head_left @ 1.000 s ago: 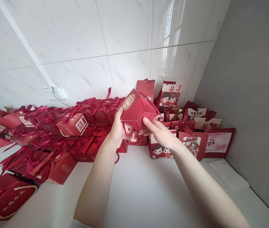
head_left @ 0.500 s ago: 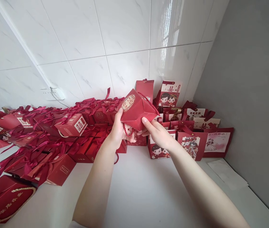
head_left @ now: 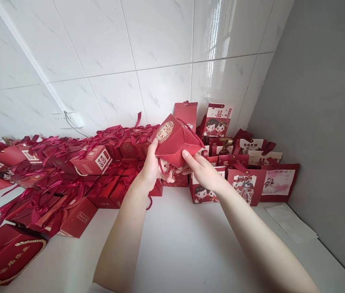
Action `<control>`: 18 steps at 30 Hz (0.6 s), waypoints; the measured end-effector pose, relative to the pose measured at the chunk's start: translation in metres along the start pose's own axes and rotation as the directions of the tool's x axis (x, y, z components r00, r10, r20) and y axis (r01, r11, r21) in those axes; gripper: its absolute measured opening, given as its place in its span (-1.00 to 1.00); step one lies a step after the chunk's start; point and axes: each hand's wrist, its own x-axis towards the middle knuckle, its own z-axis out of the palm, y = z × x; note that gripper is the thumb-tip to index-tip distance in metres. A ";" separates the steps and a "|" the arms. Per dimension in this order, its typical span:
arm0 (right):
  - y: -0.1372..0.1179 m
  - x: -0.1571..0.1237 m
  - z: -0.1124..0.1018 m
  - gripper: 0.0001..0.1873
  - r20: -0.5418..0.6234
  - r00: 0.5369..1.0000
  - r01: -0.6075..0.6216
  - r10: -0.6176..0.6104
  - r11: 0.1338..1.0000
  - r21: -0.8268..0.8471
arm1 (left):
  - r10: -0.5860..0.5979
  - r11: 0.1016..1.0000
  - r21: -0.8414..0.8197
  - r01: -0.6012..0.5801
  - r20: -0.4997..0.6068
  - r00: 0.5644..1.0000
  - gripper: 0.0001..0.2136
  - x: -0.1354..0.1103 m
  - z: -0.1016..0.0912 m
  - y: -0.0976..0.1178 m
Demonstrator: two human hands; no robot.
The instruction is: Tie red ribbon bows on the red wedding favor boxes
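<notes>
Between my two hands a red paper gift box [head_left: 176, 144] is held up above the white surface, tilted, with a round gold emblem on its left face. A twisted red cord handle [head_left: 192, 131] runs along its upper right side, and another loop of cord hangs below it. My left hand [head_left: 154, 165] grips the box's left side, thumb on the front. My right hand [head_left: 201, 169] pinches its lower right corner, thumb on top; the fingers underneath are partly hidden. Behind the right hand stands a box printed with a cartoon couple [head_left: 205, 194].
Many red boxes with ribbons [head_left: 77, 215] are massed to the left. Several upright gift bags [head_left: 245, 185] stand at the right, near a grey wall [head_left: 318, 122]. White papers [head_left: 291, 221] lie on the white table [head_left: 172, 252]. A cable [head_left: 74, 127] hangs from a wall socket.
</notes>
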 end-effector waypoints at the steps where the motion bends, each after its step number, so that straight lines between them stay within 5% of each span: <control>1: 0.000 0.000 0.000 -0.36 -0.002 1.000 0.001 -0.001 1.000 0.001 | -0.001 1.000 0.001 0.001 -0.002 1.000 -0.38 0.000 0.000 0.000; 18: 0.000 -0.001 0.001 -0.37 0.010 1.000 0.007 -0.007 1.000 0.009 | 0.033 0.999 0.004 -0.033 0.110 0.993 -0.38 0.003 -0.007 -0.003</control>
